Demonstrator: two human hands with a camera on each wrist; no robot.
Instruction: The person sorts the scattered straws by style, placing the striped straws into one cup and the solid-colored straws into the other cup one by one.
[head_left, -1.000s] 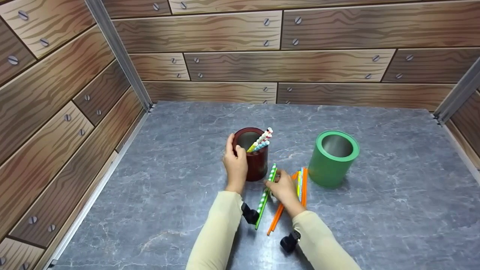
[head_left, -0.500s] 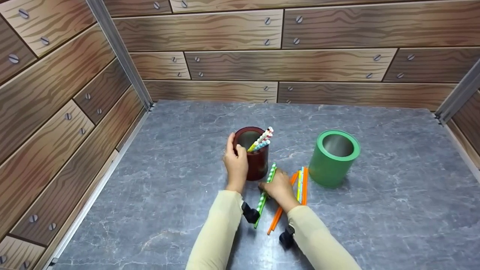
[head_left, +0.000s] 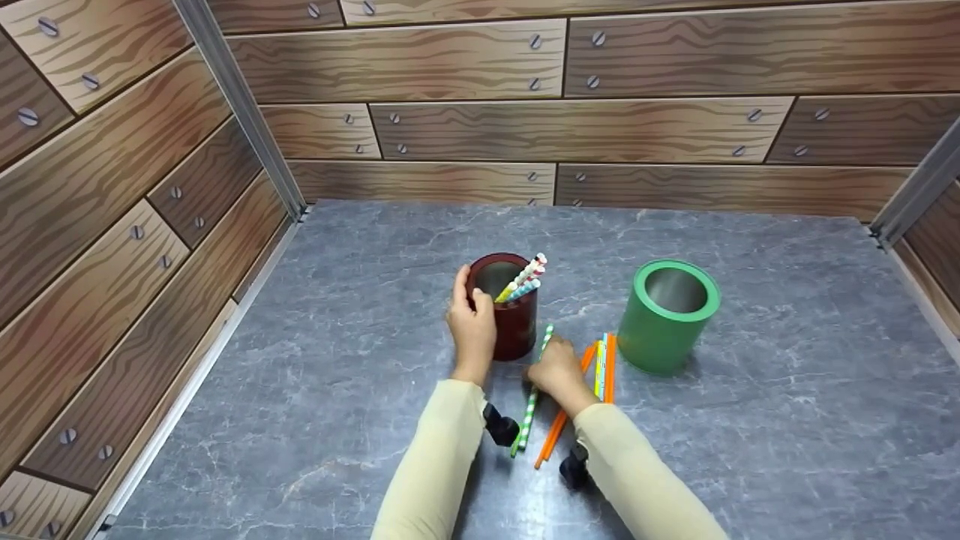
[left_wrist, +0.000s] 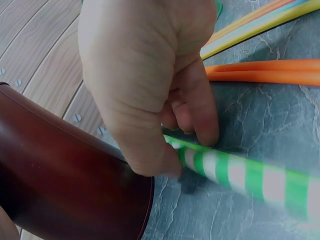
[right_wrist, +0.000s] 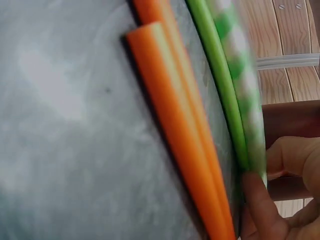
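My left hand point(head_left: 471, 337) holds the dark red cup point(head_left: 517, 334) by its left side, thumb at the front of the rim. Several patterned straws point(head_left: 525, 279) stand tilted in that cup, leaning right. Just right of the cup, my right hand point(head_left: 559, 371) pinches a green-and-white striped straw point(left_wrist: 255, 180) between thumb and finger. A plain green straw point(right_wrist: 220, 65) lies alongside the striped one, showing below it in the head view. In the right wrist view, fingertips point(right_wrist: 257, 195) press at the two green straws.
Orange straws point(head_left: 555, 435) lie right beside my right wrist. More straws, yellow, pale blue and orange point(head_left: 609, 367), lie by the base of a green cup point(head_left: 660, 337). Wood-patterned walls point(head_left: 465, 135) enclose the grey marbled table point(head_left: 300, 390) at the back and sides.
My right hand closed over the green straws, and the striped straw has shifted right, apart from the plain green one at the near end. The left hand has kept its hold on the cup.
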